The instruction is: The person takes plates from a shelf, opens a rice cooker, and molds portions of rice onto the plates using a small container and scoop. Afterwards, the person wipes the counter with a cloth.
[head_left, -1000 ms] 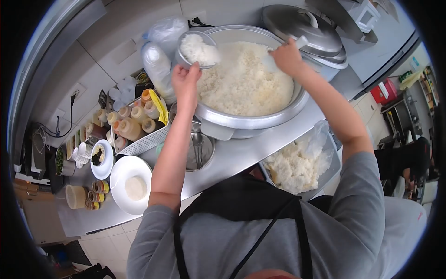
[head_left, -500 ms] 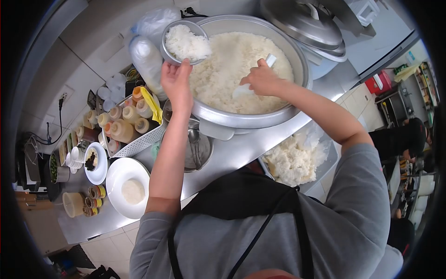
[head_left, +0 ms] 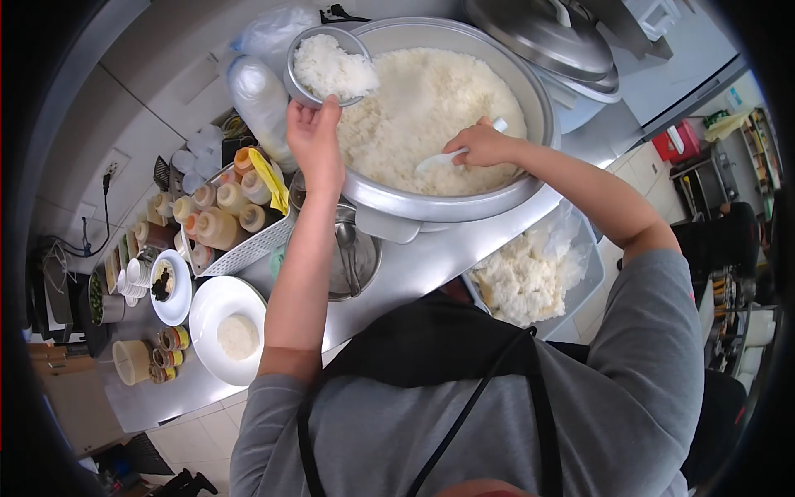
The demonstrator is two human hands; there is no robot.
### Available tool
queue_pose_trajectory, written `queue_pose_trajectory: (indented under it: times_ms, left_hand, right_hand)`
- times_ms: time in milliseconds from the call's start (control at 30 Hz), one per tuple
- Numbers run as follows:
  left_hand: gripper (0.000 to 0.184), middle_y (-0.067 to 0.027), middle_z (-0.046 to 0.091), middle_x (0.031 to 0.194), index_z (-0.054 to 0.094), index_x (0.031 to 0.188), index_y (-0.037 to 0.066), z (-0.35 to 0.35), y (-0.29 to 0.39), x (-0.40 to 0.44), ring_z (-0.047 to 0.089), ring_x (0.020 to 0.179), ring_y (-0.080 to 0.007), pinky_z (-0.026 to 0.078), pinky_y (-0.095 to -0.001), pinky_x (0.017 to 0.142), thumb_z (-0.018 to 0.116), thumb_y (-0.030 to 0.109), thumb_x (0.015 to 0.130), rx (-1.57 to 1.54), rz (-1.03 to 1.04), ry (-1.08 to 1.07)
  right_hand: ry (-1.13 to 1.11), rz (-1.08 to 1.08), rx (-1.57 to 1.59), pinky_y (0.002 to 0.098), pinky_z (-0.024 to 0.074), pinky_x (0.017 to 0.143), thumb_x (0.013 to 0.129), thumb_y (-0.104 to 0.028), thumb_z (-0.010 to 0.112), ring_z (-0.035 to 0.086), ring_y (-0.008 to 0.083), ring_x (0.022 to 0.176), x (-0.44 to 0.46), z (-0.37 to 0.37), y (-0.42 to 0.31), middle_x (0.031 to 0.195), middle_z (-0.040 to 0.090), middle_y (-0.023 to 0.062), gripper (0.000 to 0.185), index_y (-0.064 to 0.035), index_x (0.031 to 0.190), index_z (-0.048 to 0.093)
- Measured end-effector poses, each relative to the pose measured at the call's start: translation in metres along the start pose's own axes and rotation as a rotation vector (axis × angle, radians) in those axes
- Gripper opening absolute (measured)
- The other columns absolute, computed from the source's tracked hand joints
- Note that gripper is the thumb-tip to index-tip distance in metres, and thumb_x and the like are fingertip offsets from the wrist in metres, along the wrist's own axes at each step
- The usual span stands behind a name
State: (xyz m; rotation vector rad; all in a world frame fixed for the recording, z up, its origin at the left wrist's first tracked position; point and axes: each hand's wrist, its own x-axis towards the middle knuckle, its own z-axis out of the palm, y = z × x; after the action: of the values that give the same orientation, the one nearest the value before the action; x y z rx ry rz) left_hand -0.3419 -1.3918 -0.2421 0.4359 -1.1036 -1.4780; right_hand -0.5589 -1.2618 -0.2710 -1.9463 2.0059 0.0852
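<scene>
My left hand (head_left: 316, 137) grips a metal bowl (head_left: 296, 85) by its lower rim, over the left edge of the big pot. White rice (head_left: 331, 66) is heaped in the bowl. My right hand (head_left: 482, 144) is closed round the handle of a white rice paddle (head_left: 437, 161), whose blade lies on the cooked rice (head_left: 414, 108) in the large metal pot (head_left: 542, 99). The pot stands on a steel counter (head_left: 431, 265). Lower left, a white plate (head_left: 214, 331) carries a round mound of rice (head_left: 238, 337).
A white basket (head_left: 240, 257) of squeeze bottles stands left of the pot. A steel pan (head_left: 374, 273) with ladles sits by my left forearm. Metal lids (head_left: 542, 37) lie behind the pot. Below the counter, a bin (head_left: 584, 294) holds more rice. Another person is at far right.
My right hand has shifted slightly down and right with the paddle, whose blade now shows more clearly on the rice. My left hand still holds the bowl in nearly the same place.
</scene>
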Motion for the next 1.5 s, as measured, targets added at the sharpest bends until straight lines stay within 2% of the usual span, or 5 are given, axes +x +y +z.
queue_pose_trajectory:
  times_ms: [1100, 1200, 1367, 1467, 1500]
  left_hand:
    - [0.023, -0.0055, 0.053, 0.091, 0.046, 0.096, 0.0, 0.002, 0.001, -0.001, 0.05, 0.081, -0.0102, 0.04, -0.0239, 0.073, 0.057, 0.006, 0.077, 0.0, 0.012, 0.048]
    - [0.024, -0.0065, 0.054, 0.093, 0.046, 0.097, -0.001, 0.002, 0.001, -0.002, 0.05, 0.083, -0.0107, 0.04, -0.0237, 0.074, 0.056, 0.004, 0.076, 0.01, 0.008, 0.029]
    - [0.017, -0.0061, 0.055, 0.09, 0.049, 0.09, -0.001, -0.002, -0.004, -0.001, 0.053, 0.081, -0.0114, 0.043, -0.0264, 0.076, 0.056, 0.008, 0.077, 0.132, 0.015, -0.059]
    - [0.015, -0.0059, 0.056, 0.083, 0.05, 0.084, -0.001, 0.007, -0.003, -0.002, 0.054, 0.07, -0.0114, 0.046, -0.025, 0.069, 0.059, 0.008, 0.075, 0.224, -0.003, -0.109]
    - [0.015, -0.0073, 0.056, 0.082, 0.05, 0.084, -0.001, 0.011, -0.003, -0.005, 0.055, 0.071, -0.0134, 0.048, -0.027, 0.07, 0.058, 0.009, 0.075, 0.23, -0.166, -0.14]
  right_hand:
    - [-0.22, 0.025, 0.097, 0.0329, 0.0271, 0.093, 0.078, -0.023, 0.055, 0.049, 0.0232, 0.102, -0.033, -0.031, 0.011, 0.108, 0.055, 0.0084, 0.036, -0.0123, 0.112, 0.052]
    - [-0.241, 0.023, 0.122, 0.0391, 0.0301, 0.086, 0.076, -0.026, 0.054, 0.052, 0.0211, 0.096, -0.04, -0.041, 0.019, 0.096, 0.059, 0.0056, 0.037, -0.0148, 0.111, 0.053]
    - [-0.329, 0.067, 0.387, 0.024, 0.0383, 0.065, 0.079, -0.015, 0.052, 0.05, 0.0102, 0.065, -0.051, -0.097, 0.011, 0.072, 0.056, 0.0049, 0.034, -0.0002, 0.11, 0.051]
    - [0.11, 0.0, 0.529, 0.022, 0.034, 0.053, 0.08, -0.014, 0.05, 0.038, 0.0056, 0.055, -0.057, -0.124, 0.004, 0.061, 0.046, -0.0007, 0.031, 0.0014, 0.107, 0.052]
    - [0.298, 0.037, 0.417, 0.0229, 0.037, 0.055, 0.078, -0.015, 0.054, 0.046, 0.0098, 0.056, -0.056, -0.132, 0.0, 0.06, 0.05, 0.002, 0.029, -0.0006, 0.103, 0.053]
